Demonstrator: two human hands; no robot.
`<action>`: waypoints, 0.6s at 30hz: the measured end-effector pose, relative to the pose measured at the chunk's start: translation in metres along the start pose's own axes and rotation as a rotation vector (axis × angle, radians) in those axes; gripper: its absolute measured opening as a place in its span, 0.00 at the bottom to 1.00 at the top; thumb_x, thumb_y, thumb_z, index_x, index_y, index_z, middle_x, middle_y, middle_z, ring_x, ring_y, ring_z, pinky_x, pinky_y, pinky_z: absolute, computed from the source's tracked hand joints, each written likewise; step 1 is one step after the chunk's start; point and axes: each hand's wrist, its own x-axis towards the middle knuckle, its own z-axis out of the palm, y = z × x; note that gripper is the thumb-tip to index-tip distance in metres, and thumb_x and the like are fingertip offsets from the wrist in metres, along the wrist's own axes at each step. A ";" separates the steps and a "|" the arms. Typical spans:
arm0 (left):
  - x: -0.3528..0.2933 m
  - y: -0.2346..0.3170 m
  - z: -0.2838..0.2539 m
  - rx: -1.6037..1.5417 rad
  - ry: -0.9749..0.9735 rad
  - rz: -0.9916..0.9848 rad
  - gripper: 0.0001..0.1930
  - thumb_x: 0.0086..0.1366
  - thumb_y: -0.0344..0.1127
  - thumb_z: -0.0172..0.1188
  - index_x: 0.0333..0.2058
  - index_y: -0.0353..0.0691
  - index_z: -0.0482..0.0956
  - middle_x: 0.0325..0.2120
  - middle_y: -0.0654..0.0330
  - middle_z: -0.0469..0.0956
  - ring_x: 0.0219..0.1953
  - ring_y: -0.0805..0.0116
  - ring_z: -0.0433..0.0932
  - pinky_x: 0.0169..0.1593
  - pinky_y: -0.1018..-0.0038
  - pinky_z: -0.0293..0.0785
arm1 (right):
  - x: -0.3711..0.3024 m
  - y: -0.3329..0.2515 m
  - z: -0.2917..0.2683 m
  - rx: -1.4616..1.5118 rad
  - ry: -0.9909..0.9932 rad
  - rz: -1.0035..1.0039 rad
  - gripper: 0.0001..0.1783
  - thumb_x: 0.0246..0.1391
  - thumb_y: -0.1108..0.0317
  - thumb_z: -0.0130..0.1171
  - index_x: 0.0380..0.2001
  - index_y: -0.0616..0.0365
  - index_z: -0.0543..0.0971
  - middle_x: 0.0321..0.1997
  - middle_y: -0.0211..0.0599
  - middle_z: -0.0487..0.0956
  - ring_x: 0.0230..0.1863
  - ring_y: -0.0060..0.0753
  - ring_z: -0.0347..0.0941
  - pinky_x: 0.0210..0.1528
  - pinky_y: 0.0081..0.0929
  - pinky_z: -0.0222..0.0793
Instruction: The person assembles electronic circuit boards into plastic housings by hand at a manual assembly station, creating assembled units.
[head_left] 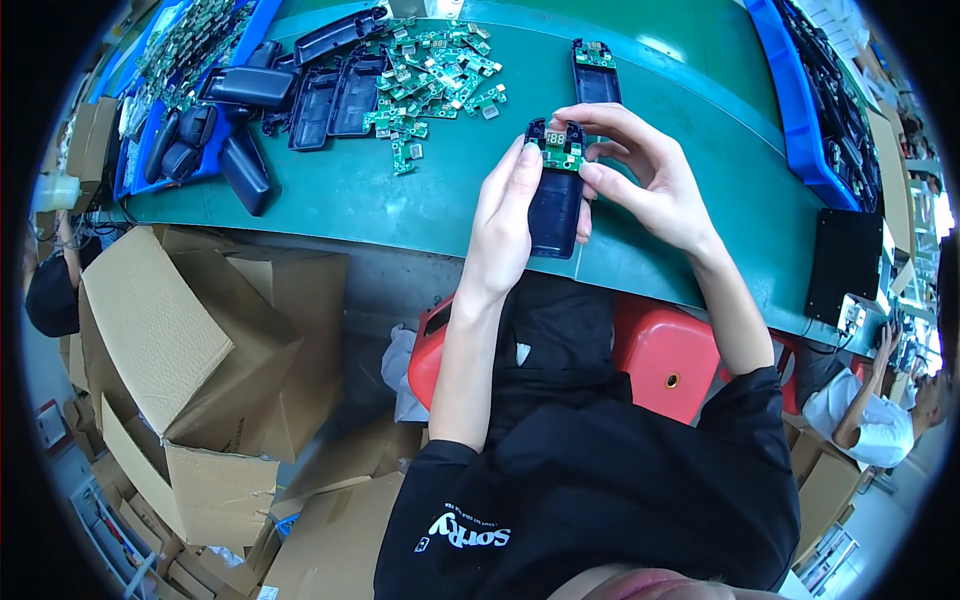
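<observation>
At centre, our left hand point(504, 218) and right hand point(653, 185) clasp an oblong black plastic shell point(555, 215). Seating its green circuit board point(562, 160) likely needs level pressing next.

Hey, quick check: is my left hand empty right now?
No, your left hand is gripping a dark case half with a green circuit board at its far end.

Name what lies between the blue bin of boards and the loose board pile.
Dark cases lie between the bin and the pile, as the head view shows.
</observation>
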 end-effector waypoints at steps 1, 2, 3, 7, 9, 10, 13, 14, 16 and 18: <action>0.000 0.000 0.000 0.004 0.001 0.003 0.21 0.79 0.47 0.36 0.51 0.34 0.69 0.29 0.57 0.78 0.22 0.72 0.79 0.27 0.77 0.78 | 0.000 0.000 0.000 0.008 0.000 0.004 0.24 0.58 0.69 0.59 0.58 0.59 0.74 0.60 0.36 0.74 0.59 0.29 0.69 0.60 0.27 0.65; 0.000 0.001 0.000 0.009 0.003 0.006 0.21 0.79 0.47 0.36 0.50 0.34 0.69 0.29 0.57 0.78 0.22 0.72 0.78 0.27 0.77 0.77 | 0.001 0.000 0.001 0.009 0.000 0.004 0.24 0.58 0.69 0.59 0.58 0.59 0.74 0.60 0.36 0.74 0.59 0.29 0.69 0.60 0.27 0.65; 0.000 0.001 -0.001 0.010 0.004 0.007 0.21 0.79 0.47 0.36 0.50 0.34 0.69 0.29 0.57 0.78 0.22 0.72 0.78 0.27 0.77 0.77 | 0.001 0.002 0.003 0.022 0.008 0.008 0.24 0.58 0.70 0.59 0.58 0.59 0.74 0.61 0.36 0.74 0.59 0.29 0.69 0.60 0.28 0.65; 0.001 0.001 -0.006 -0.024 -0.012 -0.004 0.21 0.79 0.46 0.36 0.50 0.34 0.70 0.28 0.58 0.78 0.22 0.73 0.78 0.27 0.78 0.77 | 0.002 0.004 0.006 0.009 0.031 -0.004 0.24 0.56 0.70 0.60 0.57 0.59 0.74 0.60 0.37 0.74 0.59 0.30 0.70 0.60 0.29 0.65; 0.002 0.000 -0.001 0.026 -0.025 -0.003 0.20 0.79 0.45 0.35 0.50 0.35 0.70 0.28 0.58 0.77 0.23 0.73 0.78 0.28 0.78 0.76 | 0.000 0.002 0.004 -0.068 0.050 -0.021 0.25 0.54 0.71 0.62 0.57 0.59 0.75 0.59 0.39 0.75 0.58 0.32 0.71 0.58 0.30 0.67; 0.002 0.000 0.001 0.051 -0.031 -0.001 0.20 0.79 0.45 0.35 0.50 0.35 0.70 0.29 0.58 0.77 0.23 0.73 0.78 0.28 0.78 0.76 | 0.000 -0.002 0.004 -0.069 0.046 -0.030 0.25 0.54 0.71 0.62 0.57 0.59 0.75 0.59 0.39 0.75 0.58 0.32 0.71 0.58 0.30 0.67; 0.001 0.006 0.006 0.023 -0.013 -0.022 0.19 0.79 0.44 0.36 0.50 0.35 0.70 0.29 0.59 0.77 0.24 0.74 0.78 0.29 0.78 0.76 | 0.001 -0.015 0.006 -0.431 0.088 -0.273 0.26 0.49 0.73 0.65 0.54 0.59 0.77 0.57 0.41 0.76 0.55 0.35 0.74 0.55 0.31 0.70; 0.000 0.007 0.007 0.008 -0.003 -0.039 0.19 0.79 0.44 0.36 0.49 0.35 0.70 0.29 0.59 0.77 0.24 0.74 0.77 0.30 0.78 0.76 | 0.001 -0.016 0.006 -0.430 0.084 -0.283 0.26 0.49 0.73 0.65 0.54 0.59 0.77 0.57 0.41 0.76 0.55 0.35 0.74 0.55 0.31 0.70; 0.002 0.005 0.007 0.007 -0.006 -0.026 0.19 0.79 0.43 0.36 0.50 0.34 0.70 0.29 0.59 0.77 0.25 0.74 0.78 0.30 0.78 0.76 | -0.002 -0.014 0.007 -0.533 0.117 -0.311 0.26 0.46 0.75 0.67 0.52 0.58 0.78 0.55 0.42 0.77 0.54 0.36 0.75 0.52 0.30 0.72; 0.004 0.002 0.007 -0.001 -0.018 -0.020 0.18 0.79 0.42 0.37 0.51 0.33 0.70 0.30 0.59 0.78 0.27 0.74 0.78 0.31 0.78 0.76 | -0.001 -0.014 0.011 -0.580 0.133 -0.334 0.26 0.45 0.76 0.68 0.52 0.58 0.79 0.54 0.42 0.77 0.53 0.37 0.76 0.51 0.30 0.73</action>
